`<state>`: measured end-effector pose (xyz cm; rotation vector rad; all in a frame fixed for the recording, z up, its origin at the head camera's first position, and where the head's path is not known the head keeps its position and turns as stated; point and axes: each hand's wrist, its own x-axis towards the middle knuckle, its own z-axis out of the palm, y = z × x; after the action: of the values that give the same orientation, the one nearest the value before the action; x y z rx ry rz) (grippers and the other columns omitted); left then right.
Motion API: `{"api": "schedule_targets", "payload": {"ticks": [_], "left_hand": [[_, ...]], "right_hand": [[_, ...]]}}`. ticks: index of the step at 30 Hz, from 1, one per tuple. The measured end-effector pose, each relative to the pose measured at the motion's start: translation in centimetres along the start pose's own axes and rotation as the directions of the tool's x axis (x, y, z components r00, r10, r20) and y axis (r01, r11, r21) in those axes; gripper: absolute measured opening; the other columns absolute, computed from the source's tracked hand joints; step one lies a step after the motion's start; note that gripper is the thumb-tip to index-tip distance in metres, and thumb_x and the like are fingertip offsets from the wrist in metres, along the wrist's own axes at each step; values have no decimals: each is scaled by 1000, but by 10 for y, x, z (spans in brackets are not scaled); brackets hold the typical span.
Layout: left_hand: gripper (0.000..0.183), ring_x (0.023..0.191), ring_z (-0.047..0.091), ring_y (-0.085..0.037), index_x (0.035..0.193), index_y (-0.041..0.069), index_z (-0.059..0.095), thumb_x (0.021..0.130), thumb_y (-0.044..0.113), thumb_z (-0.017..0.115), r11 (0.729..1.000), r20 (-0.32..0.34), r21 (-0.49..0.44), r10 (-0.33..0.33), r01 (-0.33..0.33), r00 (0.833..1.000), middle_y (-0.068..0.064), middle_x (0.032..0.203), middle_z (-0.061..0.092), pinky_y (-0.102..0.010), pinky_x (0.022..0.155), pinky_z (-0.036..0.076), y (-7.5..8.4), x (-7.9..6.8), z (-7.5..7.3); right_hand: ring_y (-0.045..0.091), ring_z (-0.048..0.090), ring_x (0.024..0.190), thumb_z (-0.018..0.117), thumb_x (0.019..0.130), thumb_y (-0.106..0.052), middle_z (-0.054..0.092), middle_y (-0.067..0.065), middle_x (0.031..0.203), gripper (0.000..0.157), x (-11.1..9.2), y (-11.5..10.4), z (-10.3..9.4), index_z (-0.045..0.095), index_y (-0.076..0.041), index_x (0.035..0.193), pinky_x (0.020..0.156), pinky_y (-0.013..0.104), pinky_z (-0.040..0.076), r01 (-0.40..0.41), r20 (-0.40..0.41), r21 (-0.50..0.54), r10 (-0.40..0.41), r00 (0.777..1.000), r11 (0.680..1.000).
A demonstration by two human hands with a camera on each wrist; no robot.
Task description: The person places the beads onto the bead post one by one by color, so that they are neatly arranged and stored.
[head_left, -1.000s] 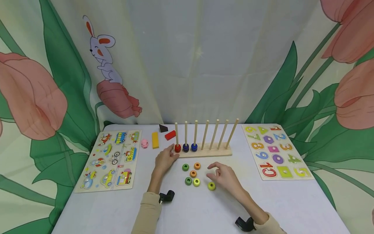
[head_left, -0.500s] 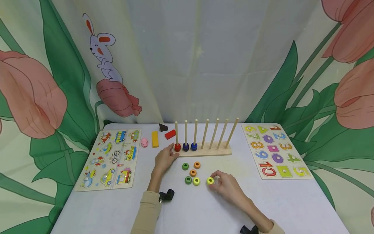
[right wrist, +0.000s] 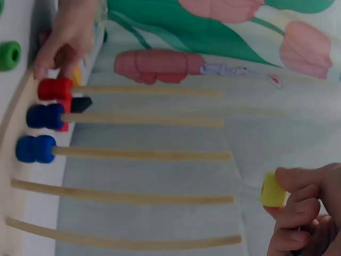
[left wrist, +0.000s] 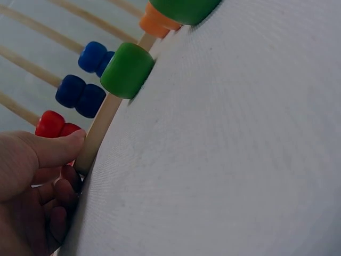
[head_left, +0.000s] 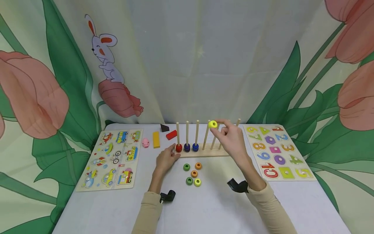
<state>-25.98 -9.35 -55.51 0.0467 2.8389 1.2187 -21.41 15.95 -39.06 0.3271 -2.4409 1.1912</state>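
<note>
Nearest on the tabletop [head_left: 187,211], I count five loose beads: one yellow bead [head_left: 197,185], two green beads [head_left: 189,184] and two orange beads [head_left: 194,176]; these are left to do, I think. Behind them, the left hand [head_left: 165,159] is clamped on the left end of the wooden stand [head_left: 201,155]. There, three pegs already carry what look like pairs: red beads [head_left: 178,148], dark blue beads [head_left: 187,148] and blue beads [head_left: 195,148]. The right hand [head_left: 230,139] pinches a second yellow bead [head_left: 212,127] near the top of the bare fourth peg [head_left: 206,136], not yet threaded, so I judge the work about half done.
</note>
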Motion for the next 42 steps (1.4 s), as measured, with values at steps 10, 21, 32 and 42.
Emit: {"api": "schedule_targets", "payload": {"ticks": [10,21,32,42], "left_hand": [[64,54,43,-16,140,11,48,85,32,71,1000,4,-10,2,-2,1000,0,64,50,-29,52,31,1,0,4],[64,52,42,-17,140,10,48,85,31,72,1000,-1,-5,-9,9,1000,-1,63,49,-30,51,30,1,-1,1],[63,53,42,-17,140,10,49,85,32,72,1000,-9,13,0,0,1000,-1,63,48,-30,52,29,0,3,2],[63,53,42,-16,139,9,49,85,33,71,1000,-19,19,20,-19,1000,0,63,49,-30,51,29,-4,4,4]], "right_hand": [[16,35,38,67,89,-27,44,1,50,39,28,4,8,62,-5,121,35,26,24,-23,25,-118,26,999,993],[13,34,38,69,89,-24,39,-4,46,36,0,11,21,63,-9,121,39,28,26,51,-54,-57,-54,997,997],[4,33,40,75,83,-20,42,-8,47,28,-77,43,63,68,-10,109,39,21,25,-119,287,-32,123,950,992],[5,40,43,80,75,-25,48,-8,51,35,-114,62,91,69,-6,102,41,23,32,-123,503,-153,185,845,980]]}}
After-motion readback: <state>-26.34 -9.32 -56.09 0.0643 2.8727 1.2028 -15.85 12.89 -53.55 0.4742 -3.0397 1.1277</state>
